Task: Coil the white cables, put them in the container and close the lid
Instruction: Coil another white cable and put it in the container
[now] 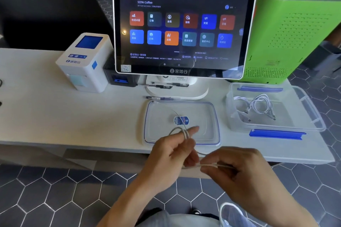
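Observation:
A white cable [181,131] is looped around the fingers of my left hand [171,155], which grips it just above the table's front edge. Its free length runs right into my right hand [234,169], which pinches it between thumb and fingers. The clear container [311,114] with blue clips stands open at the right of the table, and a coiled white cable [258,106] lies inside it. Its clear lid [153,121], blue-rimmed with a blue label, lies flat on the table behind my left hand.
A touchscreen terminal [182,31] stands behind the lid, a white label printer [84,62] and a small black device [120,77] to its left, a green box [295,29] at back right. A pen [158,98] lies near the lid. Hexagon floor tiles lie below the white table [64,112].

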